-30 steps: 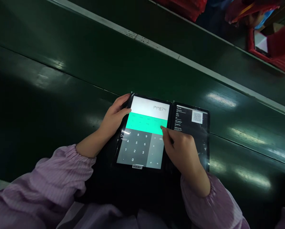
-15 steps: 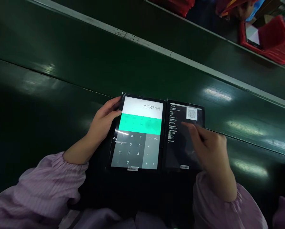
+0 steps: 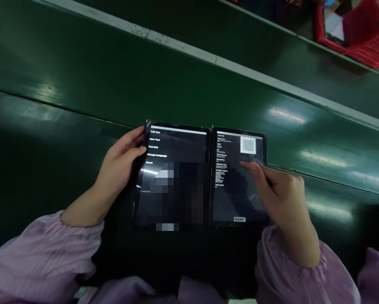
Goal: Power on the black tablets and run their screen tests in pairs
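Observation:
Two dark tablets lie side by side before me, tilted slightly in view. My left hand (image 3: 121, 156) is closed on the left edge of the left tablet (image 3: 176, 145), thumb at the rim and fingers mostly hidden behind it. That screen shows a short white text menu; its lower part is pixelated. Over the right tablet (image 3: 229, 200) is my right hand (image 3: 279, 188), holding nothing, its index finger stretched out at the middle of the screen. Lines of test information and a square code (image 3: 248, 145) show there, with a small barcode label (image 3: 239, 219) at the bottom.
A green work surface (image 3: 113, 80) spreads beyond the tablets, crossed by a pale strip (image 3: 189, 48). Past it at the upper right stand stacked red trays (image 3: 363, 33), with a device in one. A purple sleeve (image 3: 374, 274) shows at the lower right edge.
On the left tablet, the calculator has given way to a dark text menu. Both tablets and my left hand sit further left in view. My right index finger stays over the right screen.

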Tool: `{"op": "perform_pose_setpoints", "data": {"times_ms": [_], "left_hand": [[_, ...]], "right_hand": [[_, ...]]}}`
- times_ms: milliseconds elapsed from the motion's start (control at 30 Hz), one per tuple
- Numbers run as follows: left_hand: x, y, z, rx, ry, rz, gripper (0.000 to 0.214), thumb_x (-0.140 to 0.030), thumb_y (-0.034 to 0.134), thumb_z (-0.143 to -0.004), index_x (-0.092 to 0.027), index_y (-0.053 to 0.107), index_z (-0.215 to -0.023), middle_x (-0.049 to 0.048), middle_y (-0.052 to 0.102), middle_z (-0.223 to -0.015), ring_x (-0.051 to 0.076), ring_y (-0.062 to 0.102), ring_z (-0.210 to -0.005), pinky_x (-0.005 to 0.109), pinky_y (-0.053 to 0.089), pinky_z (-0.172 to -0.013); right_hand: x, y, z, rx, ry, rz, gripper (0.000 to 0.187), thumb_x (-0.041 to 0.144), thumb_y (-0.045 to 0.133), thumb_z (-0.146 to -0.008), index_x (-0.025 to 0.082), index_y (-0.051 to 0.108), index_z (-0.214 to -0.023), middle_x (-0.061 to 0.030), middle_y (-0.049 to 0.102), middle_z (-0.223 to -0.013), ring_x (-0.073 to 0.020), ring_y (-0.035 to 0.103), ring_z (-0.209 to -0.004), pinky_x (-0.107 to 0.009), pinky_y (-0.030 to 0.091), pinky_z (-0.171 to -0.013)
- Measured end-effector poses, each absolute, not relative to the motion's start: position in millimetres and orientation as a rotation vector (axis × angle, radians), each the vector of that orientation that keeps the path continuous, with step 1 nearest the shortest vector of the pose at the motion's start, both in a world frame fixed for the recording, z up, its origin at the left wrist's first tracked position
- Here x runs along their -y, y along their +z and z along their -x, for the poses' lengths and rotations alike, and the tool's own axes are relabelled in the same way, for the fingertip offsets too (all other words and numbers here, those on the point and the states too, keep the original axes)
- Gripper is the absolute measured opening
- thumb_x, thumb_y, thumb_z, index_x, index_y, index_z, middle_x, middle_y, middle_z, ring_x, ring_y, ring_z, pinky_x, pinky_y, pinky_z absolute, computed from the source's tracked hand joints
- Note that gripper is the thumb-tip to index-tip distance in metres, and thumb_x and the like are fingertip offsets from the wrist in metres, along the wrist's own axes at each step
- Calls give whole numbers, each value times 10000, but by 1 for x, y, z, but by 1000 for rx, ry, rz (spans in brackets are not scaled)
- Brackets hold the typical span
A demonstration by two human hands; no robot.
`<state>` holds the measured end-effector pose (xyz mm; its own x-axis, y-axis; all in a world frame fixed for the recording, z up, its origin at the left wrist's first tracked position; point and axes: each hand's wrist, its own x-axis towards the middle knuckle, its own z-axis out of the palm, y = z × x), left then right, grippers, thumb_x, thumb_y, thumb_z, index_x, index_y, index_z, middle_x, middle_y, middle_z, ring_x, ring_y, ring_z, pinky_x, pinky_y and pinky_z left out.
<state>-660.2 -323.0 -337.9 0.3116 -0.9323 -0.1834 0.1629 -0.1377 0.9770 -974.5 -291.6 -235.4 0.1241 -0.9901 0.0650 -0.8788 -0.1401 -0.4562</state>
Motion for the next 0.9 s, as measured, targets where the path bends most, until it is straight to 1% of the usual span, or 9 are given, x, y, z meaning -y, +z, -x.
{"op": "perform_pose_setpoints", "data": {"times_ms": [100, 233, 367, 433, 500, 600, 700, 767, 900], "left_hand": [[322, -341, 657, 832, -1132, -1345, 465, -144, 805, -708, -252, 822, -1160, 53, 829, -1285, 351, 642, -1419, 578, 423, -1288], [323, -347, 650, 922, -1202, -1325, 559, -225, 851, -701, -251, 765, -1253, 86, 781, -1383, 396, 596, -1469, 602, 474, -1249], [325, -346, 649, 998, -1208, -1367, 545, -281, 822, -762, -259, 731, -1299, 89, 726, -1483, 392, 565, -1513, 581, 459, -1276], [326, -343, 652, 986, -1178, -1406, 495, -271, 786, -811, -242, 719, -1300, 98, 725, -1484, 379, 578, -1503, 582, 443, -1287], [327, -339, 657, 959, -1141, -1454, 458, -238, 776, -826, -218, 713, -1279, 112, 743, -1454, 366, 607, -1473, 578, 442, -1287], [328, -335, 662, 938, -1109, -1485, 457, -191, 795, -801, -198, 712, -1249, 125, 769, -1412, 354, 641, -1435, 556, 459, -1275], [328, -333, 664, 879, -1136, -1453, 425, -179, 766, -797, -202, 724, -1219, 119, 783, -1399, 346, 669, -1405, 547, 480, -1255], [327, -332, 665, 822, -1156, -1437, 405, -172, 747, -790, -206, 732, -1193, 113, 791, -1389, 345, 681, -1392, 546, 489, -1246], [326, -332, 664, 813, -1153, -1443, 424, -169, 747, -767, -208, 740, -1189, 107, 793, -1386, 349, 662, -1419, 541, 482, -1252]], "right_hand": [[292, -236, 975, -1821, -515, 2105, 465, 447, 514, -1104, 185, 899, -1091, 17, 562, -470, -130, 534, -434, -255, 343, -445], [293, -237, 974, -1802, -527, 2127, 499, 486, 515, -1108, 166, 897, -1096, -8, 625, -516, -126, 552, -436, -256, 327, -427], [292, -236, 973, -1805, -519, 2147, 523, 516, 502, -1111, 173, 896, -1118, 7, 570, -479, -116, 485, -404, -269, 308, -423], [292, -235, 973, -1808, -518, 2165, 524, 520, 497, -1112, 183, 897, -1112, 30, 491, -433, -112, 431, -380, -270, 294, -421], [292, -235, 973, -1800, -515, 2174, 520, 521, 501, -1111, 185, 898, -1101, 41, 450, -417, -113, 422, -374, -268, 307, -428], [292, -234, 973, -1788, -518, 2174, 525, 521, 498, -1109, 182, 899, -1088, 31, 498, -444, -114, 451, -389, -266, 324, -438], [292, -235, 969, -1775, -527, 2180, 508, 479, 495, -1113, 165, 894, -1094, 22, 560, -482, -95, 409, -382, -262, 256, -412], [292, -237, 965, -1725, -517, 2176, 518, 459, 486, -1118, 158, 893, -1011, 17, 589, -503, -84, 406, -389, -251, 247, -412], [293, -242, 957, -1604, -490, 2187, 605, 464, 456, -1134, 167, 818, -750, -9, 655, -549, -85, 501, -445, -221, 348, -464]]}}
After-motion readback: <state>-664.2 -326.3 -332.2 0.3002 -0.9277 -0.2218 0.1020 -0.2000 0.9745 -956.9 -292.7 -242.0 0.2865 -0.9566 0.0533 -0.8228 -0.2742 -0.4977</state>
